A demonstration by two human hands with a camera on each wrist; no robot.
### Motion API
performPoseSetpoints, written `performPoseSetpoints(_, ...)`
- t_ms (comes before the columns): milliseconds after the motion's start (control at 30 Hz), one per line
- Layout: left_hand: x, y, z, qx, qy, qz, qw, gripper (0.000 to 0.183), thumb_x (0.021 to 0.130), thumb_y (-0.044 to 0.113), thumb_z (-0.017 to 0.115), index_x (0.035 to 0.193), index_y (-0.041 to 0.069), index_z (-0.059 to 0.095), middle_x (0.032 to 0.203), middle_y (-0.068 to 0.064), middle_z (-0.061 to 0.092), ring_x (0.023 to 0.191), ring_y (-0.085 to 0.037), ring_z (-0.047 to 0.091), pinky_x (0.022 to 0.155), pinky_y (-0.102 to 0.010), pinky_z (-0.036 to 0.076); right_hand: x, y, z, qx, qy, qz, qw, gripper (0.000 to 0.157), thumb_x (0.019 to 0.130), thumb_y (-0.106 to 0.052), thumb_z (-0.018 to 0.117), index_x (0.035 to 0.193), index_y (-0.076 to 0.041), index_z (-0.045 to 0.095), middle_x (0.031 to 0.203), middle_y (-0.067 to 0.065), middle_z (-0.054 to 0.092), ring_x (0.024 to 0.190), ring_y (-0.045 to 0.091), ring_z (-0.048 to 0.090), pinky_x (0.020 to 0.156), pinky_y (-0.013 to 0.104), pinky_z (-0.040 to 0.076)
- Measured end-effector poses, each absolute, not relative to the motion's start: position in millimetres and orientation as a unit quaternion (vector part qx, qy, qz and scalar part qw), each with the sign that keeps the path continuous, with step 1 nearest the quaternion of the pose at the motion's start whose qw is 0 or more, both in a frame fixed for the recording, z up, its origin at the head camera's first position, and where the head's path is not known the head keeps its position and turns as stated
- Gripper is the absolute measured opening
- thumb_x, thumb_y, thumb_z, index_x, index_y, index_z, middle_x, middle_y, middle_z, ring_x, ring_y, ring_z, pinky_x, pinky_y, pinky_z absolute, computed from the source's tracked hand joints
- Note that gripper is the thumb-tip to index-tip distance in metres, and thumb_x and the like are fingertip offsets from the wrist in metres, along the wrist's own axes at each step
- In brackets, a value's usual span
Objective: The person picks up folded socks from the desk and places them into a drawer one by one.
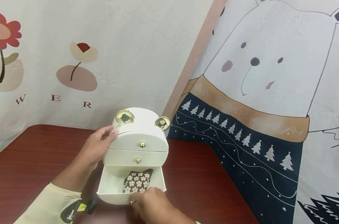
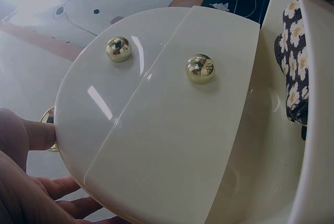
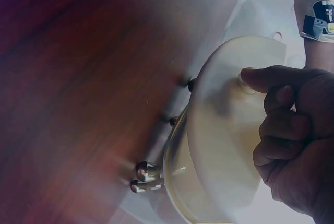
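A white drawer box (image 1: 138, 137) with a rounded top stands on the table, its lowest drawer (image 1: 109, 183) pulled out. A dark fabric item with white flowers (image 1: 137, 181) lies in that drawer; its exact kind is unclear. My left hand (image 1: 98, 144) rests against the box's upper left side, thumb at the front edge and fingers along the side. At the drawer's front, my right hand (image 1: 153, 203) pinches a small round knob (image 3: 246, 82) between thumb and curled index finger. Two more gold knobs (image 2: 200, 69) mark the upper drawers, both closed.
Two gold-rimmed round ornaments (image 1: 125, 117) stick up from the box top. The reddish-brown table (image 1: 194, 186) extends on both sides. Behind it hangs a printed cloth (image 1: 141, 56) with flowers and a bear. Dark metallic feet (image 3: 148, 172) show under the box.
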State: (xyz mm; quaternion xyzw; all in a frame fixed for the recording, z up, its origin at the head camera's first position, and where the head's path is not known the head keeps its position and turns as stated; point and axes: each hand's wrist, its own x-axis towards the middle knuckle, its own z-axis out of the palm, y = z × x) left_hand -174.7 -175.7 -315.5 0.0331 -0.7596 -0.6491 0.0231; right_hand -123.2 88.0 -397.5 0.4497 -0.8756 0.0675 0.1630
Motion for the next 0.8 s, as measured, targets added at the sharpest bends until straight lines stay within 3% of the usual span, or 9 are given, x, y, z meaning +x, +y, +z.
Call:
performPoseSetpoints(100,-174,-176,-316,0.032,-0.761,-0.647,0.025,0.075,0.117,0.045,0.044,0.174,0.005,0.019,0.176,-0.031,0.028,0.158,-0.051,0.038,0.123,-0.062,0.043,-125,88,-399,0.455,-0.873,0.068,0.164,0.013,0.09,-0.021,0.084,0.091,-0.033,0.08,0.065,-0.019,0.066,0.056,-0.005,0.043,0.052,0.008,0.033)
performPoseSetpoints(300,-175,-176,-316,0.029,-0.761,-0.648,0.027,0.075,0.117,0.045,0.045,0.174,0.004,0.02,0.176,-0.031,0.028,0.158,-0.051,0.039,0.123,-0.061,0.043,-131,85,-400,0.466,-0.857,0.058,0.211,0.019,0.083,-0.016,0.085,0.083,-0.03,0.073,0.064,-0.017,0.067,0.053,-0.002,0.049,0.05,0.012,0.035)
performPoseSetpoints(600,-175,-177,-316,0.031,-0.762,-0.647,0.022,0.075,0.117,0.046,0.045,0.175,0.005,0.019,0.177,-0.03,0.028,0.161,-0.051,0.034,0.125,-0.063,0.041,-139,79,-399,0.459,-0.855,0.065,0.233,0.02,0.081,-0.015,0.087,0.088,-0.031,0.077,0.067,-0.017,0.07,0.054,-0.001,0.053,0.05,0.013,0.04)
performPoseSetpoints(800,-175,-177,-316,0.031,-0.762,-0.647,0.022,0.075,0.117,0.046,0.046,0.175,0.005,0.02,0.177,-0.03,0.027,0.162,-0.051,0.032,0.127,-0.065,0.038,-149,80,-401,0.433,-0.871,0.076,0.219,0.024,0.079,-0.011,0.086,0.088,-0.032,0.079,0.068,-0.017,0.071,0.057,-0.002,0.054,0.052,0.013,0.041)
